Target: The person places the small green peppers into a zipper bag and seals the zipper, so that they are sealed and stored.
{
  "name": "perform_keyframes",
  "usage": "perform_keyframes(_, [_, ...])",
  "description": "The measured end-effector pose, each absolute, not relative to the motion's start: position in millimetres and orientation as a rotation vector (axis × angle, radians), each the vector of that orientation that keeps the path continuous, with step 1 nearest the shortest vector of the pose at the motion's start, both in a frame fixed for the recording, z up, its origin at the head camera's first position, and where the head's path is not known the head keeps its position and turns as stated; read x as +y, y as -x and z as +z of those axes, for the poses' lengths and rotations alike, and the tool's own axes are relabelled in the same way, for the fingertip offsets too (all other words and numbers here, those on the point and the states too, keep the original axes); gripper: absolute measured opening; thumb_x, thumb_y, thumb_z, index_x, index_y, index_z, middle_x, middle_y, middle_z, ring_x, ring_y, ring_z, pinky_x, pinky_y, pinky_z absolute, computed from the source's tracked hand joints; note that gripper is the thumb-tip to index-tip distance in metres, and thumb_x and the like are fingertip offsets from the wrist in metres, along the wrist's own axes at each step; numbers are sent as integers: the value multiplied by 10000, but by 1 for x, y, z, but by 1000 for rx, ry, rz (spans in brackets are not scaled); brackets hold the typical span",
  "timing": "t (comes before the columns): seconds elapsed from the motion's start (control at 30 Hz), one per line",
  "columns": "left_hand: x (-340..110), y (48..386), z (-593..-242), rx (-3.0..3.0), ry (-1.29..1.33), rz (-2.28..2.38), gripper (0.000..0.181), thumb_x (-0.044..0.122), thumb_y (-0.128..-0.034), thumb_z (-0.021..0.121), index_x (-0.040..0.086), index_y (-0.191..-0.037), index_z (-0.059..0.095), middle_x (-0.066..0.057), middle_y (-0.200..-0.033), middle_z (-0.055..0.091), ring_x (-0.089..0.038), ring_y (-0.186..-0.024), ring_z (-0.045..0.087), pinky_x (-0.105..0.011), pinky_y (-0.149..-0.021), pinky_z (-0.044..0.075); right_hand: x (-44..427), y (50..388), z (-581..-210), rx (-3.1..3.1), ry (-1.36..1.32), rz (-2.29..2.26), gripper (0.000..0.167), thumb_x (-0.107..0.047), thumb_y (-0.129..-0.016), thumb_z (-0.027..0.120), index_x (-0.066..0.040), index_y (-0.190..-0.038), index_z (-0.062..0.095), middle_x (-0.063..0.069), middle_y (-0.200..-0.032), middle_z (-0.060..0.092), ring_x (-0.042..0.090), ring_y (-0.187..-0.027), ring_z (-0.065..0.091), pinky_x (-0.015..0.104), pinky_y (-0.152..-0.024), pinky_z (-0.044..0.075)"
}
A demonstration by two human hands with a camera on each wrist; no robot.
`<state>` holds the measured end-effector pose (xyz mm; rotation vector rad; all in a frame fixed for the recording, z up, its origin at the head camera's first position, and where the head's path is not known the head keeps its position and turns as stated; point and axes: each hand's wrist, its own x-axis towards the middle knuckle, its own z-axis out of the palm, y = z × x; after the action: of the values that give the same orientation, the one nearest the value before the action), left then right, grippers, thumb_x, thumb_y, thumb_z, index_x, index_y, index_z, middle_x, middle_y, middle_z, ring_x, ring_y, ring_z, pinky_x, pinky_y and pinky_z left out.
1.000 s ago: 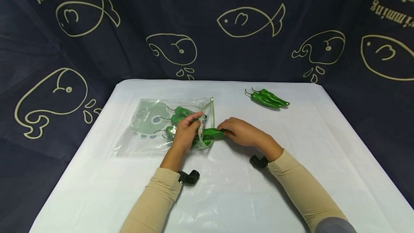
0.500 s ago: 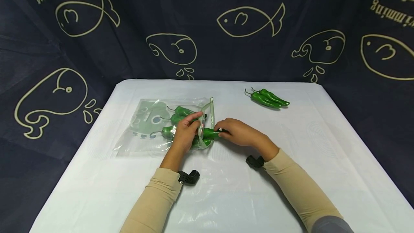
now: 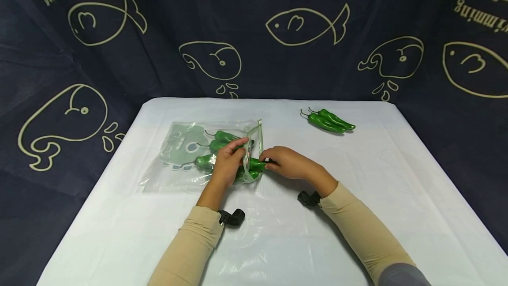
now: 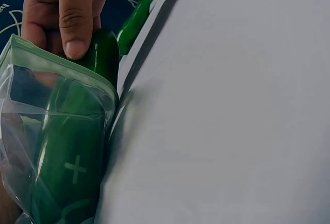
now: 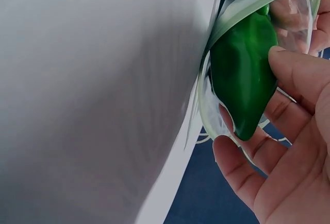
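A clear zip bag [image 3: 180, 142] with a pale green print lies on the left half of the table, its mouth to the right. My left hand [image 3: 228, 162] pinches the edge of that mouth and keeps it parted. Several green peppers [image 3: 224, 136] lie inside. My right hand [image 3: 289, 162] grips the tip end of another green pepper [image 5: 242, 69], whose stem end is within the bag. In the right wrist view, the thumb and fingers sit around this pepper's tapered end. The bag's green rim [image 4: 62, 67] crosses over the pepper in the left wrist view.
Two more green peppers [image 3: 327, 122] lie side by side at the back right of the white-covered table [image 3: 357, 233]. A dark blue curtain [image 3: 246, 74] with fish and whale drawings hangs behind the table.
My right hand has moved left, sliding the pepper deeper into the bag, and its stem now lies farther left. My left hand and the bag have stayed in place.
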<state>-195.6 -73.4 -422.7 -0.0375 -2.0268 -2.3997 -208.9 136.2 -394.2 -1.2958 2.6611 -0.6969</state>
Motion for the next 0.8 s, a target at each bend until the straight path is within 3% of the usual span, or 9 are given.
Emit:
perform_keyframes(0.23, [-74,195,-424,-2009,69,-2388,369,3,-914,533,32,-1251,679,-93,-1241,598,-114,-786,586,-232,-641,539,135,211,-395,2619,1258,-691,260,9,-939,590,-78,-1173,665,11,-1080,654,191,-963,583,385,-878,466])
perform_keyframes(0.53, [-73,195,-420,-2024,41,-2406,375,-17,-924,536,36,-1271,668,-107,-1255,592,-113,-783,589,-228,-646,540,137,212,-391,2560,1208,-686,422,103,-894,551,-47,-1279,632,86,-1222,639,220,-1058,574,410,-933,457])
perform_keyframes(0.67, [-73,194,-420,-2034,41,-2395,363,-4,-934,545,45,-1272,669,-94,-1280,588,-112,-784,586,-227,-653,538,138,213,-390,2524,1219,-720,460,115,-889,537,-61,-1301,639,71,-1247,644,207,-1067,584,395,-917,463])
perform_keyframes(0.8, [-73,194,-421,-2045,39,-2388,362,-2,-941,543,44,-1279,665,-80,-1331,570,-108,-798,590,-226,-667,534,140,214,-391,2491,1262,-748,494,121,-881,532,-76,-1322,639,57,-1296,631,204,-1174,575,396,-973,464])
